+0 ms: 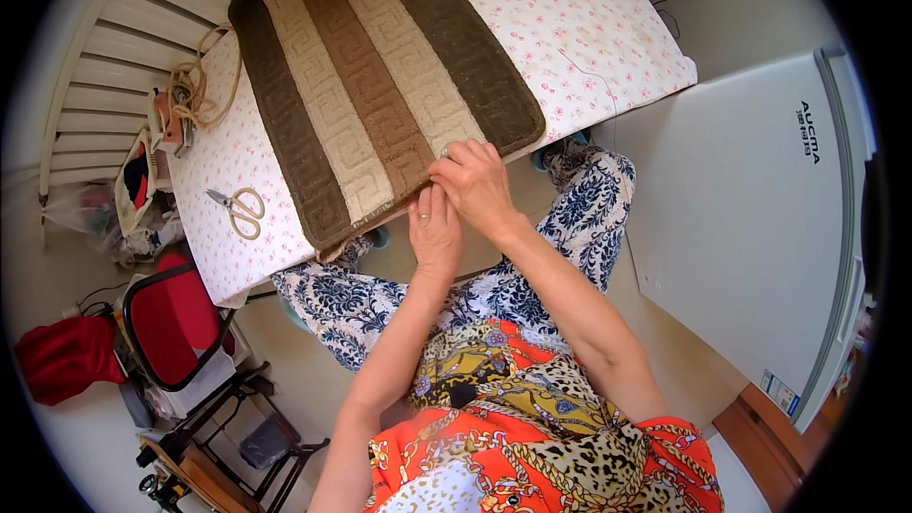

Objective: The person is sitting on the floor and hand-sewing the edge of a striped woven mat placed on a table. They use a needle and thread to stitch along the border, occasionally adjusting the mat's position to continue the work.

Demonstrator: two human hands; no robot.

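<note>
A striped brown and beige mat (370, 78) with a raised key pattern lies on a table, its near edge at the table's front. My right hand (474, 182) pinches that near edge, with the fingertips on the pile and a ring on one finger. Right beside it, my left hand (434, 231) holds the same edge from below, also with a ring on. The fingertips of both hands almost meet; whether a needle or other small thing is between them cannot be seen. Scissors (246, 212) with cream handles lie to the left of the mat, and a thin thread (598, 76) trails over the table at the right.
The table wears a flowered cloth (285, 242). At its left edge are a coiled cord (189, 96) and a basket (132, 189). A red-backed chair (174, 324) stands at the lower left. A white chest freezer (741, 228) stands at the right.
</note>
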